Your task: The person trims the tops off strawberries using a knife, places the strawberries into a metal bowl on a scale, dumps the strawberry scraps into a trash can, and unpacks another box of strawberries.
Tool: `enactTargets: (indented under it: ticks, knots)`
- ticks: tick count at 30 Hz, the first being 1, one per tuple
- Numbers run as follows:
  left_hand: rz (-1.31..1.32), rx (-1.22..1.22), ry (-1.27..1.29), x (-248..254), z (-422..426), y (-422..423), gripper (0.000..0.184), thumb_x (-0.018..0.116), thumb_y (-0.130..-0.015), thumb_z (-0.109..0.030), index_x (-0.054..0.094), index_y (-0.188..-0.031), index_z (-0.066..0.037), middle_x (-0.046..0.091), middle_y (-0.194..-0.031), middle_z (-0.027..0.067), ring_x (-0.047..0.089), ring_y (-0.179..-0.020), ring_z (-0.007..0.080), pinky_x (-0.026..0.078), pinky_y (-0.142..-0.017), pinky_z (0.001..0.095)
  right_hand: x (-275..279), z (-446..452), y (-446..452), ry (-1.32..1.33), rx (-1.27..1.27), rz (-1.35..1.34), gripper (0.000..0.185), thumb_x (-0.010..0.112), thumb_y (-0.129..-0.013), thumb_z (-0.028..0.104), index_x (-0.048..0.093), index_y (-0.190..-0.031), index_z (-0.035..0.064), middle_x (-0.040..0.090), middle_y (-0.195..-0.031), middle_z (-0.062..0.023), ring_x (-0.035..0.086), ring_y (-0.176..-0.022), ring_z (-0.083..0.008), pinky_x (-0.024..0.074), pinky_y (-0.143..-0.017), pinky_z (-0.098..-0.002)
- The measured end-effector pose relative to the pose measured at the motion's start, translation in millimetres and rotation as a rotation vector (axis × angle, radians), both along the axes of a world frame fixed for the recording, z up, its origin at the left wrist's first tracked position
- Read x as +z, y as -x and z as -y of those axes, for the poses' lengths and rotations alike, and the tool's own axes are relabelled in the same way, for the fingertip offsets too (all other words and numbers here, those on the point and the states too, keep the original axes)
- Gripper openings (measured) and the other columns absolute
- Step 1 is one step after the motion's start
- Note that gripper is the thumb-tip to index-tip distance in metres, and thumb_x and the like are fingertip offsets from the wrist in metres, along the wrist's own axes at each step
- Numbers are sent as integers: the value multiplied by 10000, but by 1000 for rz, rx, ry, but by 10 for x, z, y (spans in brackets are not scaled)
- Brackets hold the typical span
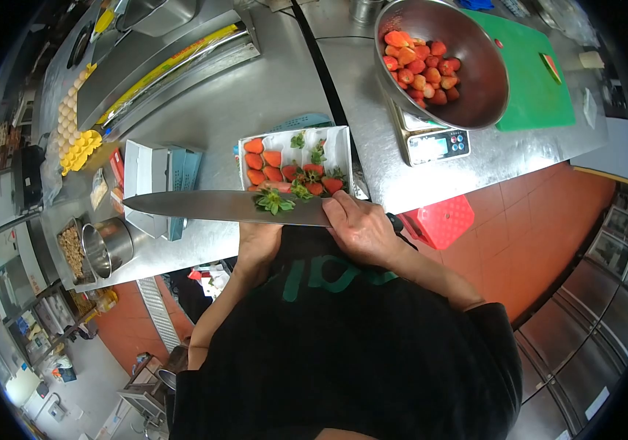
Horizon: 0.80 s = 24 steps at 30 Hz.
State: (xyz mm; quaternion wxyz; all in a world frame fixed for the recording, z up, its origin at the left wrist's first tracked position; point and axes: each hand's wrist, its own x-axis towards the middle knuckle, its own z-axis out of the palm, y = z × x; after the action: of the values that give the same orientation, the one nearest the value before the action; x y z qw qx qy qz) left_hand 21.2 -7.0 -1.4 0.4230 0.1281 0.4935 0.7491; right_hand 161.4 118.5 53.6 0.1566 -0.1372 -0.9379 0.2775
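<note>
My right hand [361, 229] is wrapped round the handle end of a long chef's knife [211, 206], its blade reaching left across the front of a white box [339, 139]. Green strawberry leaves [276, 202] lie against the flat of the blade. Behind the knife is my left hand [259, 242]; the blade covers its fingers, so I cannot see what they hold. Whole strawberries [273, 158] fill the box's left side, with loose leafy tops [318, 152] at its right. A pale red strawberry piece [276, 187] shows just above the blade.
At the right, a steel bowl [486, 81] of hulled strawberries [420, 66] rests on a digital scale [438, 147], beside a green cutting board [534, 73]. An open carton [145, 176], a steel pot [108, 246], an egg tray [79, 154] and a wrap dispenser [174, 70] stand left.
</note>
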Motion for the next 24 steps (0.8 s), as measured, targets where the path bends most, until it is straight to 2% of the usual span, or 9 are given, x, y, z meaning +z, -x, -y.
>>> enactTargets:
  ticks: [2, 4, 9, 15, 17, 18, 20, 22, 24]
  knots:
    - [88, 45, 24, 170, -7, 18, 278, 646, -759, 54, 542, -1012, 8, 597, -937, 90, 582, -797, 168, 474, -647, 275, -171, -4, -29, 65, -11, 79, 227, 632, -745, 109, 474, -870, 4, 570, -835, -179, 609, -624, -314, 496, -519, -388]
    - [-3, -118, 205, 438, -8, 126, 272, 623, -766, 68, 536, -1019, 17, 600, -933, 99, 585, -789, 156, 472, -644, 257, -425, -52, -85, 181, -68, 282, 183, 592, -819, 144, 476, -846, 4, 586, -755, -184, 600, -637, -349, 481, -530, -417]
    - [-20, -214, 86, 580, -120, 207, 290, 578, -819, 33, 527, -1104, 19, 609, -974, 133, 609, -808, 171, 461, -629, 244, -435, -101, -123, 365, -85, 310, 195, 586, -832, 179, 515, -854, -2, 600, -737, -187, 592, -667, -378, 481, -579, -450]
    - [113, -401, 58, 1266, -1222, 4, 440, 612, -845, -85, 456, -1247, 0, 602, -1044, 152, 616, -874, 193, 484, -691, 275, -567, -41, -69, 317, -36, 309, 200, 599, -822, 181, 550, -871, -6, 609, -755, -215, 597, -720, -382, 479, -641, -459]
    - [-273, -158, -47, 1191, -1462, -54, 502, 618, -848, -110, 413, -1294, -5, 597, -1065, 156, 613, -893, 197, 479, -777, 287, -519, -40, -87, 357, -19, 297, 198, 602, -819, 180, 560, -884, -2, 607, -749, -214, 598, -723, -381, 480, -641, -457]
    - [-279, -150, -46, 1153, -1426, 20, 502, 618, -848, -110, 413, -1294, -5, 597, -1065, 156, 613, -893, 197, 479, -777, 287, -505, -53, -115, 400, -70, 267, 193, 603, -824, 182, 571, -882, 2, 604, -733, -209, 602, -706, -377, 479, -624, -445]
    - [-912, 194, -123, 1006, -1216, 301, 441, 623, -840, -105, 464, -1240, -10, 607, -1045, 131, 600, -917, 185, 451, -848, 278, -487, -64, -139, 467, -130, 230, 188, 605, -829, 185, 583, -880, 6, 602, -716, -204, 605, -689, -372, 479, -607, -433]
    - [-799, 415, 145, 793, -916, 602, 272, 624, -823, -70, 569, -1085, -18, 618, -1004, 93, 576, -933, 169, 456, -808, 285, -448, -72, -153, 627, -301, 285, 183, 609, -839, 191, 596, -857, 10, 591, -660, -189, 607, -639, -357, 472, -568, -405]
    - [-1014, 285, 489, 464, -620, 778, 146, 648, -769, -31, 621, -912, -21, 617, -955, 73, 562, -905, 187, 452, -764, 326, -520, -82, -154, 578, -264, 183, 205, 610, -846, 201, 591, -841, -3, 585, -611, -165, 608, -587, -321, 465, -538, -379]
